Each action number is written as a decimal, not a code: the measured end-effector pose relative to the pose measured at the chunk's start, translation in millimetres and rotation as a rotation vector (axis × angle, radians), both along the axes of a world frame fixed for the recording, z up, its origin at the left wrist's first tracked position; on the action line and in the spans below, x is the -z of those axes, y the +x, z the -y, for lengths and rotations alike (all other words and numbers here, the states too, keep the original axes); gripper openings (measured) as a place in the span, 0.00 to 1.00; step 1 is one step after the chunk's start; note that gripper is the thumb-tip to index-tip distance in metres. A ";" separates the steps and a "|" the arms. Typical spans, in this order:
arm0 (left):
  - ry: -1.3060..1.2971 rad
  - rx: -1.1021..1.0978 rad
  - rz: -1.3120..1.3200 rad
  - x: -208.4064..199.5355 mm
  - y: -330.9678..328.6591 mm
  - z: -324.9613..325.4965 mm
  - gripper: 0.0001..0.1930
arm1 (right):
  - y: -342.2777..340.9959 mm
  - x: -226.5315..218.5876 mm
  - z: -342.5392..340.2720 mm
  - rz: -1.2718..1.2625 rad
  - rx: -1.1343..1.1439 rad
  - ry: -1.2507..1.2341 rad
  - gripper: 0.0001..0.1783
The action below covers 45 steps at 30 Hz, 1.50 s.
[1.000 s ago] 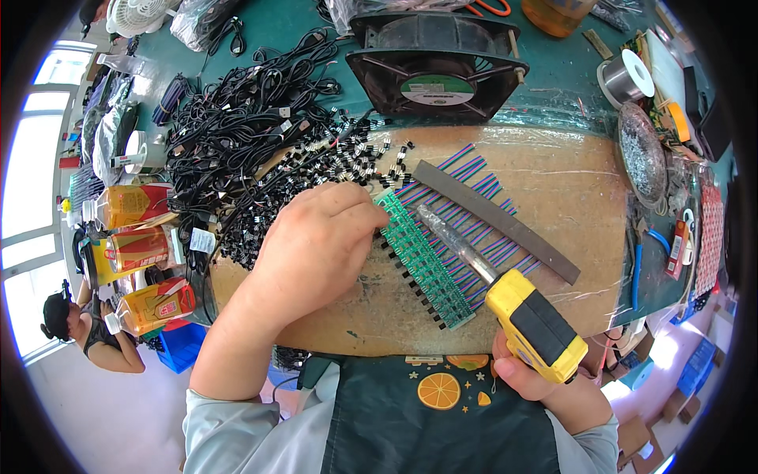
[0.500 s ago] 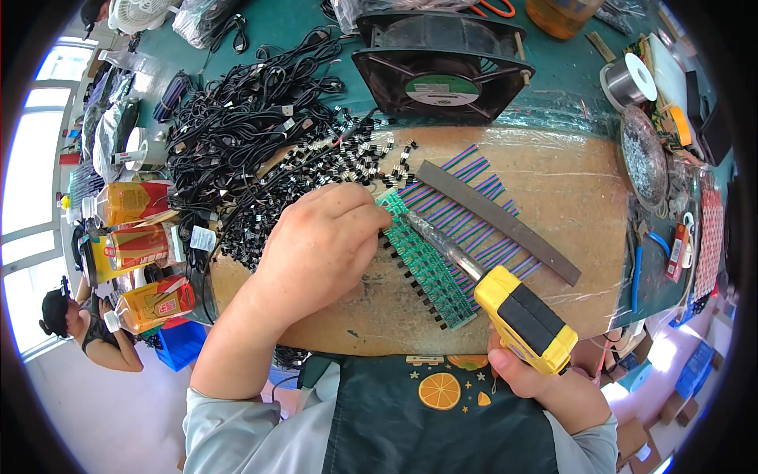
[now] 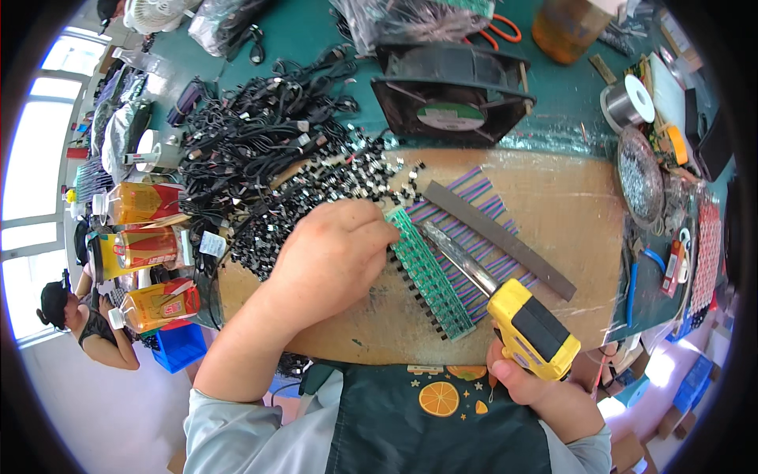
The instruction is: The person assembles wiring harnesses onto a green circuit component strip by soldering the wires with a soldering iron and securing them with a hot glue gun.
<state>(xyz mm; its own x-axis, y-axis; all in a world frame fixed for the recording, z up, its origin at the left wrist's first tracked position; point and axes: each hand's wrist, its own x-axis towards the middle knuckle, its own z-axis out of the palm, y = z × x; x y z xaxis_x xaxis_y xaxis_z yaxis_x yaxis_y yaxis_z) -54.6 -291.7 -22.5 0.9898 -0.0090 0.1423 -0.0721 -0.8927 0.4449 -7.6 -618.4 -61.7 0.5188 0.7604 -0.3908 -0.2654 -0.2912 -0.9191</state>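
My right hand (image 3: 517,374) grips a yellow and black soldering gun (image 3: 530,324). Its metal tip points up and left, just right of the upper end of a green circuit board panel (image 3: 433,278). Small black connectors line the panel's left edge. At that upper end, my left hand (image 3: 335,251) has its fingers pinched together; whatever they hold is hidden. Purple and teal striped wires (image 3: 478,259) lie in rows to the panel's right, under a flat dark bar (image 3: 501,240).
Small black connectors (image 3: 316,193) and black cables (image 3: 245,130) are heaped at left. A black fan (image 3: 454,91) stands behind the brown work board (image 3: 580,213). At right are a solder spool (image 3: 628,103), a round metal dish (image 3: 641,178) and blue-handled pliers (image 3: 632,294). Another person (image 3: 99,324) sits far left.
The soldering gun's tip has drawn off the panel's upper end, a little to the right. My left hand stays pinched at that end. The whole view has shifted slightly.
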 end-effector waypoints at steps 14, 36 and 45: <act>0.184 -0.363 0.180 -23.8 1.4 -67.6 0.08 | -3.0 -0.8 -4.0 -0.256 0.160 0.216 0.08; 0.549 -0.288 -0.080 -24.3 26.1 -115.0 0.13 | -8.0 15.4 1.1 -0.156 0.190 0.221 0.32; -0.130 -0.429 0.378 -84.1 -9.3 -68.1 0.12 | -10.3 23.4 4.3 -0.066 0.185 0.248 0.32</act>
